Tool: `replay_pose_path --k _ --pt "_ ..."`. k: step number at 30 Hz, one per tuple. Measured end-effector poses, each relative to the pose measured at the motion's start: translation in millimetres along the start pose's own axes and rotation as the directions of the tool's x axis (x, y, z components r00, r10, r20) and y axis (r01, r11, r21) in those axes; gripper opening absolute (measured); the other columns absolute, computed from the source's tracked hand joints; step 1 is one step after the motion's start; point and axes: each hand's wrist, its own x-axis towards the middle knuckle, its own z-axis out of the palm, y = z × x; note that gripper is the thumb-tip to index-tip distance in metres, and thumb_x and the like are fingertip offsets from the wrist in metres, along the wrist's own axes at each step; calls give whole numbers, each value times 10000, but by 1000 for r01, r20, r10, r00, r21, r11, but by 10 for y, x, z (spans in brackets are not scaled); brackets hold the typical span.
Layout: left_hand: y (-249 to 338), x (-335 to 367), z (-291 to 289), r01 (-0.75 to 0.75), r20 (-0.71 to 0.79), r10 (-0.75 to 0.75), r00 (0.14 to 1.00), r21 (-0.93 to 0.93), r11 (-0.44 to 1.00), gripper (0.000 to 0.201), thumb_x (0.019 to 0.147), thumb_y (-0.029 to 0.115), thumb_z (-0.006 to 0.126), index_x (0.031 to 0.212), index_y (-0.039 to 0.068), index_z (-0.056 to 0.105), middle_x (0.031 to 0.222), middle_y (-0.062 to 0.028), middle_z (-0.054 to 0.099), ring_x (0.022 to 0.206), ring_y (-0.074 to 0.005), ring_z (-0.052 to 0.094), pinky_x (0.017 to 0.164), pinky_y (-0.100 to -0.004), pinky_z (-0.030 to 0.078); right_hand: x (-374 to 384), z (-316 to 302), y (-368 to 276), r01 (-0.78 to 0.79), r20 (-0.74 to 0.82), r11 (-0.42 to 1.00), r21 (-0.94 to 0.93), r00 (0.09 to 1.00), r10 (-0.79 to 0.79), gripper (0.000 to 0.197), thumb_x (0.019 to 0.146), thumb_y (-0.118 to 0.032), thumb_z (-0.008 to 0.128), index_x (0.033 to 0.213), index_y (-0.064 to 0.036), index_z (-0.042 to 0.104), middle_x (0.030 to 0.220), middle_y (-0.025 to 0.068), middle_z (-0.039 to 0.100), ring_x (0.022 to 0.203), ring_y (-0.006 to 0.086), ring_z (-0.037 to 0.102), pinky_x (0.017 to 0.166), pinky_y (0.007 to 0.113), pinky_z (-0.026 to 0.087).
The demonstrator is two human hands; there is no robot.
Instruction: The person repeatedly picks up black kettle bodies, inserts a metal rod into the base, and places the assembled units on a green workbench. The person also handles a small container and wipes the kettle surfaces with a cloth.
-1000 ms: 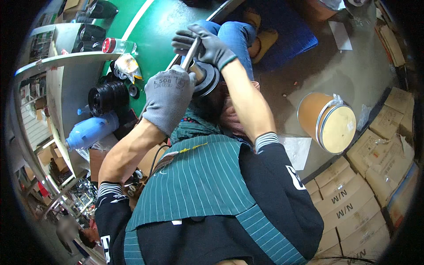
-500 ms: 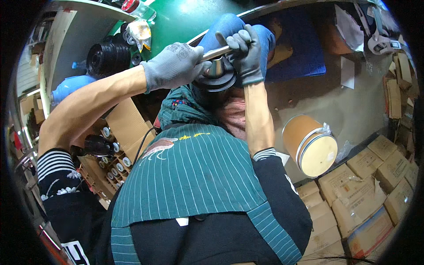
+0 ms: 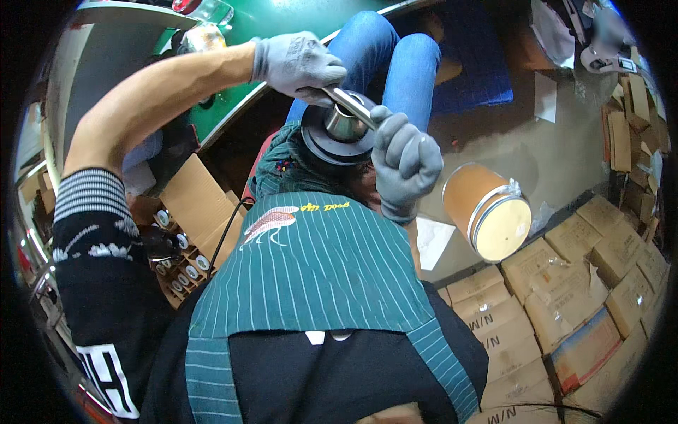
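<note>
A round black disc-shaped part [image 3: 328, 150] rests at my lap, between apron and knees, with a shiny metal cylinder [image 3: 342, 128] standing in its middle. Across the top of the cylinder lies a metal bar [image 3: 355, 107], slanting from far left to near right. My left hand [image 3: 300, 67], in a grey glove, is closed around the bar's far end. Gripping the near end in a fist is my right hand [image 3: 407, 159], gloved the same way. How the bar joins the cylinder cannot be made out.
Left of me an open carton [image 3: 198, 205] holds several dark pieces with white round ends. A brown drum [image 3: 477, 194] stands on the floor to the right, near stacked cardboard boxes [image 3: 565, 304]. Beyond my knees is a green tabletop [image 3: 282, 18].
The bar has swung clockwise over the cylinder. My left hand has gone farther away, while my right hand has come nearer to me and slightly right.
</note>
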Motion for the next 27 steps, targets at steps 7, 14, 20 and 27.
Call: replay_pose_path --k 7,14,20,27 --pt "-50 86 -84 -34 -143 43 989 65 997 343 932 400 776 1007 120 592 860 -93 618 770 -327 694 689 -423 567 82 -24 -1 54 -39 995 -78 998 -57 480 1154 -257 276 692 -158 363 608 22 300 664 190 357 1082 506 458" --pt "585 -486 44 513 -629 -556 544 -275 813 239 952 251 807 1033 55 698 732 -137 640 604 -260 641 588 -383 500 156 -276 -322 -327 53 555 -765 827 560 1160 759 -364 949 1682 -61 316 1710 274 333 1566 383 395 1280 491 330" --pt "-240 -634 660 920 -493 -868 -53 -363 150 462 1017 544 657 916 93 653 783 -218 728 769 -446 737 663 -555 550 33 -145 -314 2 139 277 -961 868 476 976 630 -458 1000 1457 -73 653 1646 345 404 1509 479 453 1237 514 386" --pt "-453 -747 952 921 -344 -932 -111 -388 34 471 1008 546 650 1090 84 691 932 -226 768 892 -427 757 788 -552 580 205 -46 -596 146 232 390 -909 955 183 1035 596 -486 1017 1438 -4 658 1630 295 463 1469 414 526 1232 485 415"
